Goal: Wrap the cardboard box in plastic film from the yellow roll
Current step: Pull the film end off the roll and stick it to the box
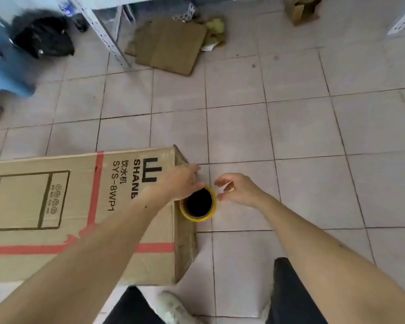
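A long cardboard box (56,206) with red tape stripes and black print lies flat on the tiled floor. The yellow roll (198,217) stands upright against the box's right end, its dark hollow core facing up. My left hand (179,181) reaches across the box's top right corner, fingers straight, with its lower edge over the roll's left rim. My right hand (237,189) hovers just right of the roll, fingers curved, thumb and forefinger apart near the rim. I see no loose film between the fingers.
Flattened cardboard (171,46) lies on the floor at the back, beside a white metal rack leg (103,31). A black bag (42,33) and a blue container (2,66) sit at the far left. My legs and a shoe (173,307) are at the bottom.
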`<state>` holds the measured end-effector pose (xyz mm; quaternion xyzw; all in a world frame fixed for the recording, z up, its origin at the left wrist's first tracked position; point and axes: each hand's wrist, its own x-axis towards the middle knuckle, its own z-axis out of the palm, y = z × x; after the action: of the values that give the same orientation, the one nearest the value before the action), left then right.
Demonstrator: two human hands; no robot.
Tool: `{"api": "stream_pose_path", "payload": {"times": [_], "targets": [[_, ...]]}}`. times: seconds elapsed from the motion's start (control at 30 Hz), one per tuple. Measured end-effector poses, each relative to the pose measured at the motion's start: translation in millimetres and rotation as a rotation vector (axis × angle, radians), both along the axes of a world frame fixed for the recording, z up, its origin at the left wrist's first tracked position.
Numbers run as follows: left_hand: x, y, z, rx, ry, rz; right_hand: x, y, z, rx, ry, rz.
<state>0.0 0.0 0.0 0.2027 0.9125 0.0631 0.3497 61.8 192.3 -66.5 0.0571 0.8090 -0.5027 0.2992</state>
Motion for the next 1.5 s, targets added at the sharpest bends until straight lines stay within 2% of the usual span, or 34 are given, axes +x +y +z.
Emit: {"api": "stream_pose_path", "payload": {"times": [0.17,0.3,0.6,0.7,0.8,0.9,1.03,1.13,1.23,1.3,1.4,1.5], "targets": [[-16,0,-36,0.182,-0.223,-0.046,-9,12,-51,-0.29,-0.003,-0.032],[-25,-2,-48,0.273,-0.256,-0.043,-13,9,-74,-0.433,0.06,-0.04],[-25,2,-49,0.293,-0.175,-0.138,-22,0,-114,-0.845,0.188,0.01],[-20,2,-46,0.289,-0.138,-0.142,-24,-10,-124,-0.884,0.295,-0.016],[-11,4,-41,0.252,-0.108,-0.137,-29,-13,-122,-0.924,0.303,-0.013],[-2,13,-38,0.168,-0.012,-0.122,-40,-6,-113,-0.929,0.306,-0.05],[-5,28,-50,0.089,0.184,0.037,-60,-16,-101,-0.856,0.43,-0.136],[-8,34,-60,0.052,0.256,0.152,-57,-23,-123,-0.932,0.343,-0.248],[-9,32,-72,-0.015,0.395,0.201,-39,-29,-166,-0.811,0.215,-0.115],[-8,29,-77,-0.033,0.489,0.24,-29,-36,-185,-0.813,0.166,-0.119],[-3,26,-78,-0.036,0.568,0.229,-31,-44,-190,-0.919,0.16,-0.216],[3,26,-76,-0.038,0.579,0.196,-45,-51,-184,-0.949,0.184,-0.175]]}}
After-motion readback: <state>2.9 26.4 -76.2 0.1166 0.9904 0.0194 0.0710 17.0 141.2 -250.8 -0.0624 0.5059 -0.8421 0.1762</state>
